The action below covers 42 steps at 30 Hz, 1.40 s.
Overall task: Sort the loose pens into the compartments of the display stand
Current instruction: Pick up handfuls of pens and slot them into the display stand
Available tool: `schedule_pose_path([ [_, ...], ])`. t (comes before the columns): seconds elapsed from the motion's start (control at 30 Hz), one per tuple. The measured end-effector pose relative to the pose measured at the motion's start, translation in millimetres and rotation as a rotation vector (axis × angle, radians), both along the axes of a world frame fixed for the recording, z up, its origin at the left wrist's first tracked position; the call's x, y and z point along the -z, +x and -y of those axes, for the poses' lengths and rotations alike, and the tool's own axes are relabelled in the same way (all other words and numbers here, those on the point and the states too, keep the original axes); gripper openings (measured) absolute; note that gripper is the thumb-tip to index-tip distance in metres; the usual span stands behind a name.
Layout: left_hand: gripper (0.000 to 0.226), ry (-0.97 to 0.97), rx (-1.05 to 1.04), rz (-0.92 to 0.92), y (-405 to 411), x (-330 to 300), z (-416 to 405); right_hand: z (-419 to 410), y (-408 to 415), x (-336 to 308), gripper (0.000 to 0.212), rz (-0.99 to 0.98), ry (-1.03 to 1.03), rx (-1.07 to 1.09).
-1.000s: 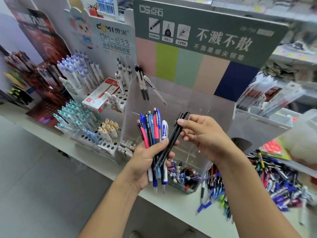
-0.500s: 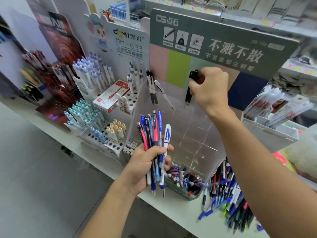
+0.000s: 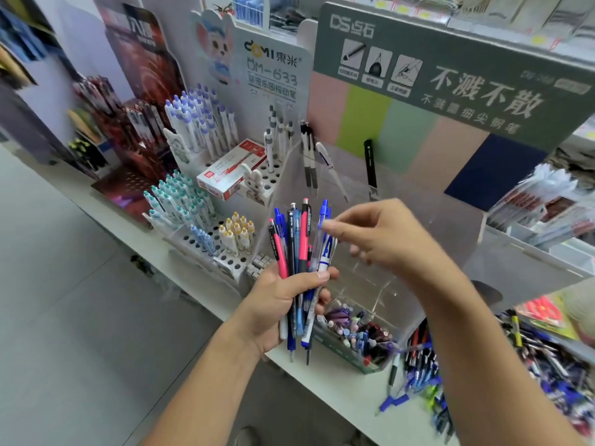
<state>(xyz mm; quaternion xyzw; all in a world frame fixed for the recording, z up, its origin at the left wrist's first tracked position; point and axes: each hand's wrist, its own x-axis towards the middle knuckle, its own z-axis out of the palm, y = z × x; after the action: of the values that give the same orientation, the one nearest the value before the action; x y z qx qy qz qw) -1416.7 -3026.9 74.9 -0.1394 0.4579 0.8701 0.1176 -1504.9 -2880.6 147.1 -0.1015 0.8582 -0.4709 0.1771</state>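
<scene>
Several pen displays stand along a white counter (image 3: 180, 252) before us, with grey floor to the left and stocked shelving behind. We note a white pegboard stand (image 3: 231, 175) holding capped blue, teal and yellow pens, and beside it a clear display stand (image 3: 380, 239) topped by a grey-green header card (image 3: 450, 75) with pastel colour bands. Our left hand (image 3: 277, 304) grips a bundle of pens (image 3: 299, 252) upright, fingers curled round the barrels and the thumb laid across their front; the bundle is held in front of the clear stand's left edge. We count pink, black, blue and clear-barrelled pens in it, tips down and clickers up. Our right hand (image 3: 383, 243) is half-closed, its index finger and thumb meeting at the top of the rightmost blue pen (image 3: 323, 226) in the bundle; motion blur prevents us confirming a firm pinch. One black pen (image 3: 370, 169) stands in an upper compartment of the clear stand, with two white-and-black pens (image 3: 309, 156) further left. A heap of loose pens (image 3: 483, 365) lies on the counter to the right, and a clear tub of small items (image 3: 357, 336) sits below the bundle.
</scene>
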Motion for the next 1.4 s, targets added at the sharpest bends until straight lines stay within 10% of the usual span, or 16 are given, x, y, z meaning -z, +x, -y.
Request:
schedule_pose_path([
  [0.23,0.049,0.065,-0.031,0.055,-2,0,-2,-8,-7,6,0.014,0.208,-0.358,0.123],
  [0.43,0.036,0.090,-0.013,0.030,-2,8,9,-18,-45,-50,0.009,-0.480,-0.449,0.287],
  [0.63,0.033,0.001,0.039,-0.035,2,13,10,15,-90,-38,0.009,-0.818,-0.079,0.250],
  [1.03,0.032,-0.312,0.147,-0.177,12,18,14,39,-102,-23,0.035,-0.701,0.323,0.149],
  [1.3,0.031,-0.004,0.263,-0.140,12,12,-1,-11,9,17,0.019,0.251,-0.261,0.037],
  [1.4,0.029,0.099,0.250,-0.067,10,8,-14,-21,18,30,0.009,0.329,-0.523,0.167],
])
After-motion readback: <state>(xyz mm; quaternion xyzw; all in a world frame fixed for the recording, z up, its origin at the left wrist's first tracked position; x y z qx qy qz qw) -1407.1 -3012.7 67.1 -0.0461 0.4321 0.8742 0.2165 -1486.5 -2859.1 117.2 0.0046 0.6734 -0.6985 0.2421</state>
